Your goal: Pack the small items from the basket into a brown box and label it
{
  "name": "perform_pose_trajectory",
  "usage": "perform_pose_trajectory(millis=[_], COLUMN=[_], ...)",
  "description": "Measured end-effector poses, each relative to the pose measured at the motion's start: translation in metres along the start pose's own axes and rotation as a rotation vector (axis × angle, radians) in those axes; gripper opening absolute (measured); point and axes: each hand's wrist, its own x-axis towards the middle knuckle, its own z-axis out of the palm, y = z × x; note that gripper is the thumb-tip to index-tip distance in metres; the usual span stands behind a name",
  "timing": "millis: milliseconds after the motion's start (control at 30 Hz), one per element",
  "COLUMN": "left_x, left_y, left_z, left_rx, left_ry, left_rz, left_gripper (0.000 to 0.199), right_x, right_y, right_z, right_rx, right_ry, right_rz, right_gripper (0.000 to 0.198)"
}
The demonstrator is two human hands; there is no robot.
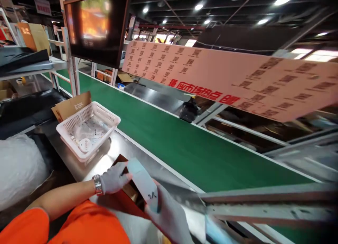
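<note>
From my remote seat I see the left hand (114, 180), in a grey knit glove with a metal wristwatch (97, 185) at the cuff, reaching in from the lower left with the bare forearm running almost level across an orange sleeve (87, 224); its fingers are curled closed around the edge of a brown cardboard box (126, 193) that sits on the steel worktable (124, 145) directly in front of the body. The right hand (169, 216), also gloved in grey, comes up from the bottom edge with the wrist bent inward, and it presses a pale blue-white flat packet (144, 182) against the box opening; the packet lies across its palm side, but I cannot tell how far those fingers are closed (motion blur smears that whole corner). Just beyond the left hand, a white perforated plastic basket (105, 118) stands on the table with a small round white container (85, 144) and clear plastic bags inside, a folded cardboard piece (72, 106) leaning behind it. A green conveyor belt (185, 149) runs diagonally past the table, and a pink printed cardboard sheet (224, 78) hangs above it.
</note>
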Motion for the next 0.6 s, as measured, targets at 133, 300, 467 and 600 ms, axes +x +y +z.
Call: perform_pose_trajectory(millis=[133, 300, 467, 600], left_x=[-0.009, -0.010, -0.009, -0.007], left_y=[-0.023, -0.043, -0.042, -0.042], left_z=[-0.004, -0.003, -0.003, -0.001], left_rx=[0.479, 0.511, 0.494, 0.481], left_ry=[-0.064, -0.208, -0.255, -0.255], left_rz=[-0.072, -0.260, -0.258, -0.241], left_gripper=[0.103, 0.114, 0.115, 0.114], right_x=[0.009, 0.040, 0.063, 0.077], right_y=[0.024, 0.027, 0.013, -0.008], right_z=[-0.006, 0.039, 0.075, 0.092], right_rx=[0.138, -0.084, -0.352, -0.578], right_ry=[-0.154, -0.218, -0.292, -0.445], right_rz=[-0.035, -0.092, -0.101, 0.046], right_gripper=[0.079, 0.084, 0.074, 0.062])
